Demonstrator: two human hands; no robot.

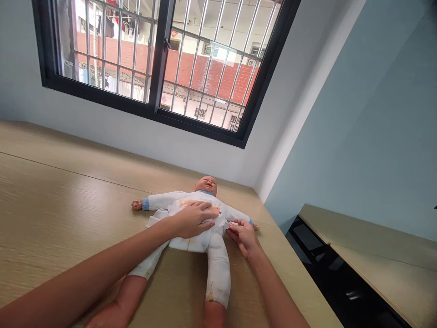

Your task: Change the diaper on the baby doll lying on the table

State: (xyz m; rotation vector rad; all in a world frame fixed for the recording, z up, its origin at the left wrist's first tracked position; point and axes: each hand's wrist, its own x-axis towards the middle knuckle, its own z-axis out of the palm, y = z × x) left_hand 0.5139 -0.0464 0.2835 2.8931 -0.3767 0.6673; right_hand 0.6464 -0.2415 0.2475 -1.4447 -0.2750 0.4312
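Lying face-up on a pale wood-grain worktop (pixel 68 205): one bare-legged plastic doll (pixel 205 239) in white clothes with blue cuffs, bare lower legs nearest, head toward the far edge, body close to the right edge. Left hand (pixel 193 219): loosely open, palm down, fingers spread flat on the doll's white long-sleeved top (pixel 167 199) with orange print; nothing gripped. Right hand (pixel 244 237): thumb and fingers nearly closed, pinching the top's side beside the doll's outstretched arm. Beyond the worktop's right edge, a glossy black panel (pixel 317 255). Behind the far edge, a white wall (pixel 136 141); above, a black-framed sliding window (pixel 157 59) with metal bars; outside, a red-brick building (pixel 218 75).
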